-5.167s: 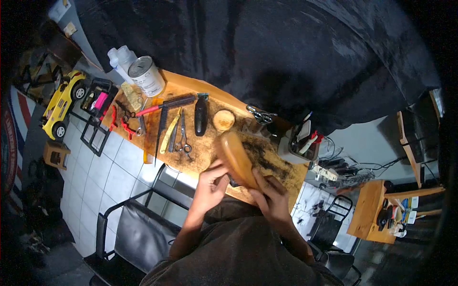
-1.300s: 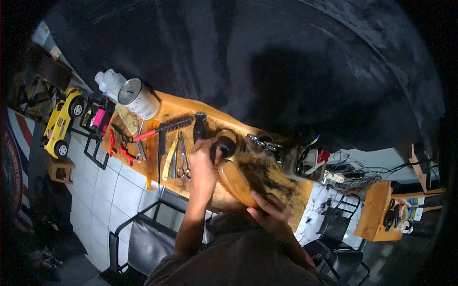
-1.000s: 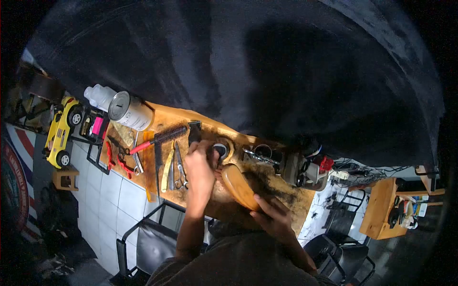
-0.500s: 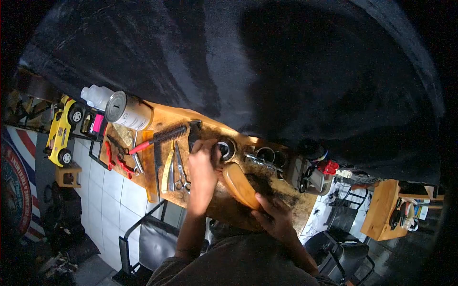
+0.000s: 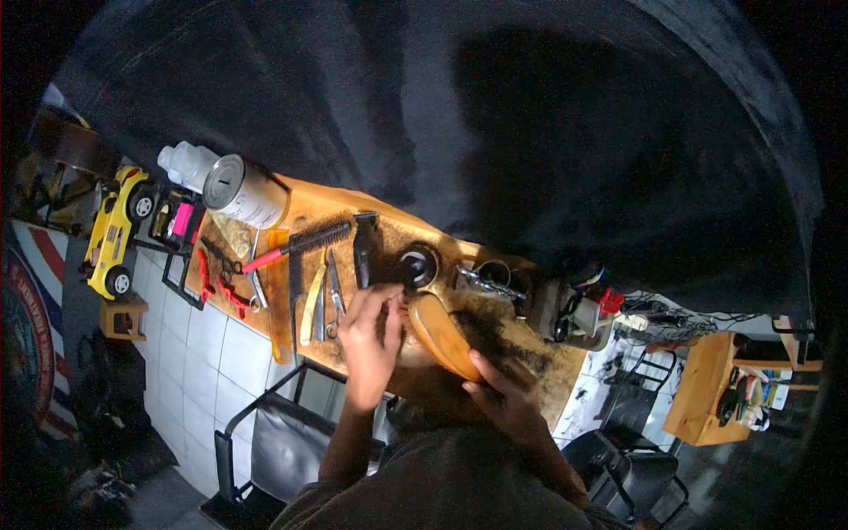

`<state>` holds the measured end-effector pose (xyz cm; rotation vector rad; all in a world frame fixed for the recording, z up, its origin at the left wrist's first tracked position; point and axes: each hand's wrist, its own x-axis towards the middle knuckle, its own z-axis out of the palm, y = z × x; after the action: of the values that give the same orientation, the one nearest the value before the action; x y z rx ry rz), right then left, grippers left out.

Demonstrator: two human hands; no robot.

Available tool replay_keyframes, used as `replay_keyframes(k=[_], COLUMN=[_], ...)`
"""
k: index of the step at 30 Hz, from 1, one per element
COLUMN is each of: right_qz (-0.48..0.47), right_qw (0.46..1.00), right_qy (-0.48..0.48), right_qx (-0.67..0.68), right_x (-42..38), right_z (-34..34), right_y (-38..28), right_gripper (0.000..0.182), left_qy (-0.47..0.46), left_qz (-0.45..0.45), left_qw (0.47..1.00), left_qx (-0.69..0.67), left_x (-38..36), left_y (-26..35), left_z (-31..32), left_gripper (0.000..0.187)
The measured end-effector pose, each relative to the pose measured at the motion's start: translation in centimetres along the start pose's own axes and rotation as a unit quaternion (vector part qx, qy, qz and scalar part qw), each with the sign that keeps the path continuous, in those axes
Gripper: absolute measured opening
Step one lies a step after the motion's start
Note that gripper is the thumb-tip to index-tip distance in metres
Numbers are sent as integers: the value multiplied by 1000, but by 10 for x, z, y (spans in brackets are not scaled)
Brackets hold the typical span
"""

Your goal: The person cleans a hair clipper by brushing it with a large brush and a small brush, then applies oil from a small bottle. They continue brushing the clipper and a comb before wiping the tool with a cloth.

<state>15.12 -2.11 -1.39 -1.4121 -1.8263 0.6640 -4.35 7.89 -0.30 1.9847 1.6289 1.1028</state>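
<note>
My right hand (image 5: 508,393) is closed on the lower end of a wooden-backed brush (image 5: 444,337), held tilted above the wooden table (image 5: 565,371). The brush's bristle side faces left and can hardly be made out. Beside its upper end is my left hand (image 5: 371,331), with thumb and fingers apart and nothing visible between them. Just beyond the fingertips stands a round black container (image 5: 419,266). A black hair clipper (image 5: 365,252) lies to the left of it. Scissors (image 5: 335,287) and a yellow-handled straight razor (image 5: 313,305) rest by my left hand.
Left on the table are a red-handled round brush (image 5: 300,245), an amber comb (image 5: 279,305) and a metal tin (image 5: 243,194). A grey tray (image 5: 583,322) holds items at right. Dark hair clippings (image 5: 484,334) lie about. Black chairs (image 5: 291,442) stand below the table.
My left hand has drawn back from the round black container toward me, and its fingers have spread. My right hand still holds the wooden-backed brush. The view has shifted slightly.
</note>
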Motion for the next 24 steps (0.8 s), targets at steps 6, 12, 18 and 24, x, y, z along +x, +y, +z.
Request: replay_keyframes(k=[6,12,18,24], right_qz=[-16,29,63,27], right_qw=[999,1000,996,996], right_qy=[0,-9,-64,-84], right_qx=[38,9,17,-15], right_x=[0,-16,-34,-40], right_z=[4,7,23,53], right_y=[-11,-24,-32,-48], right_gripper=[49,52,50,48], left_qy=[-20,1,35,48], left_qz=[-43,-88,-148,-178], left_qw=[998,992,980,971], left_qx=[-42,-90,-126,-149], left_x=[-49,-83,-116,-138], left_y=[-7,5,-2,-24], left_z=[-11,-23,-34,-51], left_gripper=[13,11,11,9])
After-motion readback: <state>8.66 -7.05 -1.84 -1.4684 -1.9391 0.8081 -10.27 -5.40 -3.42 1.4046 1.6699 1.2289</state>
